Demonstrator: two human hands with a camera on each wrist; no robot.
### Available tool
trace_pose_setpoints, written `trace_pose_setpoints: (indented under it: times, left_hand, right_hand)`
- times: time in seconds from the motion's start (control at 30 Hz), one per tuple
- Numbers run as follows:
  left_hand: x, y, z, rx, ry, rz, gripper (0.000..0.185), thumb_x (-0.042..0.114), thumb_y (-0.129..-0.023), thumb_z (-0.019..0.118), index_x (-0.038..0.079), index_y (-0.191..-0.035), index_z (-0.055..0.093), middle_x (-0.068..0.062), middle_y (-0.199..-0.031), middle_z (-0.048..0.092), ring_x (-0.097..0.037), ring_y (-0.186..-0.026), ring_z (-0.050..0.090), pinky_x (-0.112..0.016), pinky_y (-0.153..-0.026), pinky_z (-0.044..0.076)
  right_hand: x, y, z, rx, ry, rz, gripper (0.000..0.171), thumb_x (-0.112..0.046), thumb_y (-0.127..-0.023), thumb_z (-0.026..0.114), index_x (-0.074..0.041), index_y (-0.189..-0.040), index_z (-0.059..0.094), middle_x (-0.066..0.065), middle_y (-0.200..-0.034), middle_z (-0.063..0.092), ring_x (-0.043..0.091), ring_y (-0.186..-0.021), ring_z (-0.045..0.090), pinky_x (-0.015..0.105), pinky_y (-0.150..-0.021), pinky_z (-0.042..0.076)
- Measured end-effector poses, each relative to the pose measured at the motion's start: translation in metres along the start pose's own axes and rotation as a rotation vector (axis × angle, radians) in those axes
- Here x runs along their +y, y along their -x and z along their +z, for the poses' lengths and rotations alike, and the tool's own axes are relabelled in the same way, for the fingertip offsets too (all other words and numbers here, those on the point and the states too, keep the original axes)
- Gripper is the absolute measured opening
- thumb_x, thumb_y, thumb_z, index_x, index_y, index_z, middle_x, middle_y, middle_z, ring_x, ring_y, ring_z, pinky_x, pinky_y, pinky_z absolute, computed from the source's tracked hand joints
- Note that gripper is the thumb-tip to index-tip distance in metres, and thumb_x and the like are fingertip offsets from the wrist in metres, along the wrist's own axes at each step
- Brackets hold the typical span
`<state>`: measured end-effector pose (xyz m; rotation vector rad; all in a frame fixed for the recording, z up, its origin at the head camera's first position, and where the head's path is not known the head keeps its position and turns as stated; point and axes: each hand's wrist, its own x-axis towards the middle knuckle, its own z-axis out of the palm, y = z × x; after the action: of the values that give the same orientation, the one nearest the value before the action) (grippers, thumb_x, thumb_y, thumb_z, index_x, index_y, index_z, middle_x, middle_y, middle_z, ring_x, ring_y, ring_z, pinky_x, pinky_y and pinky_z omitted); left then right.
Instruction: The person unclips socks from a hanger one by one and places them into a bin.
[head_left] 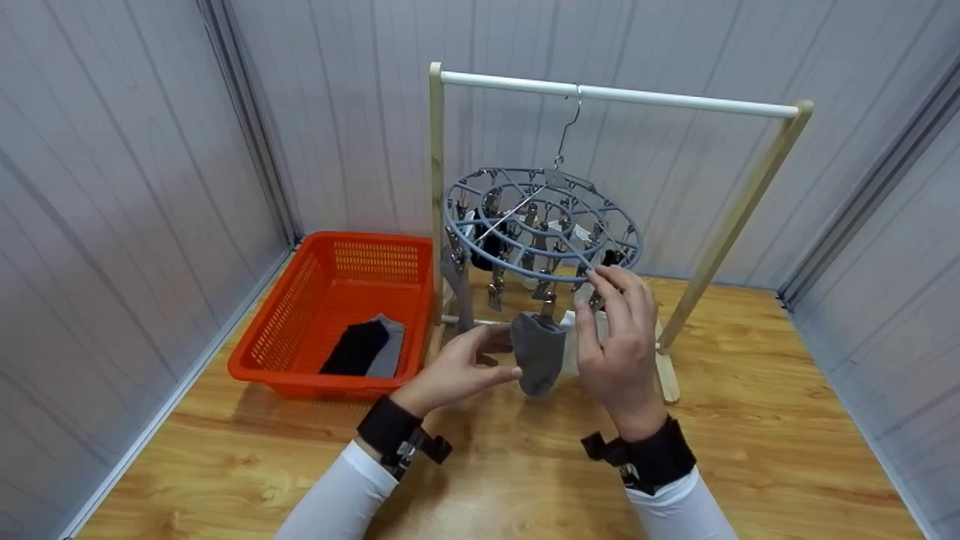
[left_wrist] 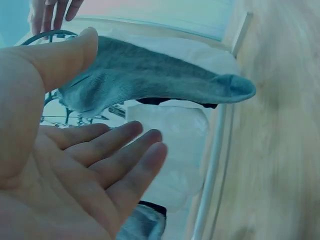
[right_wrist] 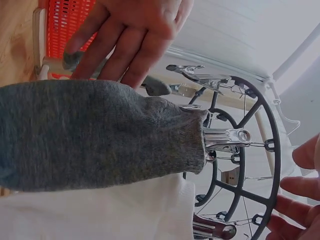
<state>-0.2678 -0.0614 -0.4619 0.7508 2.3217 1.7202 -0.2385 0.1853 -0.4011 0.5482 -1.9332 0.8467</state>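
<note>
A grey sock [head_left: 538, 352] hangs by its cuff from a metal clip [right_wrist: 227, 137] at the front of a round blue-grey drying hanger [head_left: 540, 277]. My left hand [head_left: 465, 367] is beside the sock, palm turned toward it, fingers extended and thumb apart, gripping nothing. At the hanger's outer ring [right_wrist: 276, 165], the fingertips of my right hand [head_left: 622, 345] touch the rim from the near right, with the thumb hanging free below. Just behind the grey sock hangs a white sock [right_wrist: 115, 215]. Other socks, black, grey and white, dangle farther round the hanger, partly hidden.
On the left stands an orange basket [head_left: 322, 379] holding a black sock [head_left: 352, 349] and a grey sock [head_left: 388, 349]. The hanger's hook is over a white rod [head_left: 675, 103] between wooden posts [head_left: 735, 225]. Pale panel walls [head_left: 885, 247] enclose the wooden table [head_left: 765, 450].
</note>
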Motion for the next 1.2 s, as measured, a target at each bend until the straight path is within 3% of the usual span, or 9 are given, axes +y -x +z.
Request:
trace_pose_setpoints:
  times: [0.37,0.77,1.0,1.2]
  left_hand:
    - [-0.006,-0.004,0.009,0.03,0.061,0.009,0.068,0.026,-0.097,0.09,0.003,-0.153,0.059,-0.01,-0.14,0.072,-0.027,-0.126,0.071,-0.045,-0.108,0.058]
    - [-0.005,-0.004,0.02,0.126,0.176,-0.016,0.059,0.012,-0.094,0.091,0.003,-0.142,0.058,-0.01,-0.128,0.079,-0.027,-0.117,0.074,-0.04,-0.096,0.063]
    - [-0.004,-0.005,0.021,0.146,0.185,0.081,0.046,0.002,-0.097,0.085,-0.003,-0.136,0.062,-0.016,-0.124,0.08,-0.025,-0.109,0.076,-0.034,-0.088,0.063]
    - [-0.004,-0.004,0.019,0.167,0.155,0.109,0.038,0.003,-0.096,0.083,0.0,-0.132,0.069,-0.01,-0.117,0.082,-0.02,-0.101,0.074,-0.031,-0.084,0.059]
  right_hand:
    - [-0.004,0.003,0.0,-0.009,-0.046,-0.031,0.039,-0.008,-0.107,0.07,0.005,-0.144,0.068,0.02,-0.15,0.062,0.039,-0.144,0.052,0.05,-0.125,0.037]
    - [-0.004,0.003,0.002,0.004,-0.061,-0.065,0.036,-0.008,-0.105,0.072,0.005,-0.139,0.071,0.025,-0.146,0.063,0.039,-0.143,0.054,0.05,-0.125,0.037]
    - [-0.005,0.003,0.001,0.01,-0.09,-0.065,0.034,-0.006,-0.105,0.073,0.002,-0.137,0.073,0.022,-0.147,0.064,0.04,-0.143,0.054,0.05,-0.125,0.037]
    - [-0.007,0.003,0.003,0.072,-0.121,-0.095,0.031,-0.002,-0.101,0.074,0.003,-0.132,0.075,0.021,-0.143,0.067,0.042,-0.14,0.056,0.05,-0.125,0.037]
